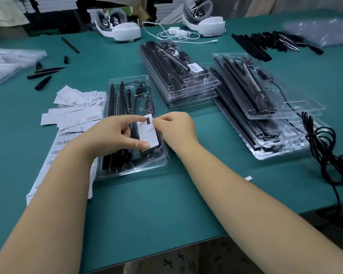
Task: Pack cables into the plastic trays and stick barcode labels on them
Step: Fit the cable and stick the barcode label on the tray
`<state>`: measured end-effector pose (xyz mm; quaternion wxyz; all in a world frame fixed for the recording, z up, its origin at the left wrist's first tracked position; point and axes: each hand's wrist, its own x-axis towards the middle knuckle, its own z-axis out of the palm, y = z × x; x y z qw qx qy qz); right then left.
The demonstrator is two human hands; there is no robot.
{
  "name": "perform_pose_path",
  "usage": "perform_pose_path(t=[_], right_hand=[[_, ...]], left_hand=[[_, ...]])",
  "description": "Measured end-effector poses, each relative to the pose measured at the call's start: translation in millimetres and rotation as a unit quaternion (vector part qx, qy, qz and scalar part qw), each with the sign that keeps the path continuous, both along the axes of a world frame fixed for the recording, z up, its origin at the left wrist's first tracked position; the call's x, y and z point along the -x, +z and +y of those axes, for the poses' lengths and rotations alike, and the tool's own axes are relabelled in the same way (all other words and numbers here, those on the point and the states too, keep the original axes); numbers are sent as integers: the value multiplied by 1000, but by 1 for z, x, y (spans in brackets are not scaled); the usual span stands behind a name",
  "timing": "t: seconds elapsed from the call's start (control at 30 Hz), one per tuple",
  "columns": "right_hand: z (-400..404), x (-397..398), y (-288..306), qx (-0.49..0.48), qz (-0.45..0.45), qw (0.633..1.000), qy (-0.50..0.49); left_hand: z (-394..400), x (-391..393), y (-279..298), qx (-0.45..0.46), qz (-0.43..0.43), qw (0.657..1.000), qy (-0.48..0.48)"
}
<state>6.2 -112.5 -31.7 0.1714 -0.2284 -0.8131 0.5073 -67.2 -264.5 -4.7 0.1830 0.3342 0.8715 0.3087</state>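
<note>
Your left hand [115, 133] and right hand [174, 129] both pinch the label [148, 133] over the tray [131, 167]. Press unevenly and it may stick crooked or wrinkle.

Bare green mat [147, 204] near edge; tray stacks [178, 76] behind, cable coil [325, 155] right.

Packing workshop: stacked filled trays [178, 76]

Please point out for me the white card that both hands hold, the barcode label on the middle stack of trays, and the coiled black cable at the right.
white card [147, 133], head view, its printed face.
barcode label [194, 67], head view, its centre.
coiled black cable [323, 139], head view, its upper loop.
</note>
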Motion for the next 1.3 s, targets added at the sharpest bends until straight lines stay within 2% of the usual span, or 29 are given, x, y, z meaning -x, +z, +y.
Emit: perform_pose_path(t=[0.23, 0.43, 0.5, 0.6, 0.9, 1.13, 1.3], right_hand=[[-3, -3, -1, -50, 16, 999, -11], [-2, -3, -1, -59, -8, 998, -3], [0, -2, -1, -54, -21, 998, 6], [4, -1, 1, 5, -44, 999, 22], [12, 5, 13, -31, -174, 982, 62], [17, -2, 13, -147, -206, 961, 109], [28, -12, 22, -89, -259, 943, 188]], left_hand=[[0, -5, 1, 11, 1, 1000, 2], [3, -10, 3, 39, 23, 999, 8], [4, -11, 4, 53, 38, 998, 10], [6, -13, 4, 70, 56, 996, 15], [8, -18, 5, 116, 93, 989, 2], [8, -12, 2, 97, 98, 990, 9], [8, -9, 2, 94, 104, 990, 7]])
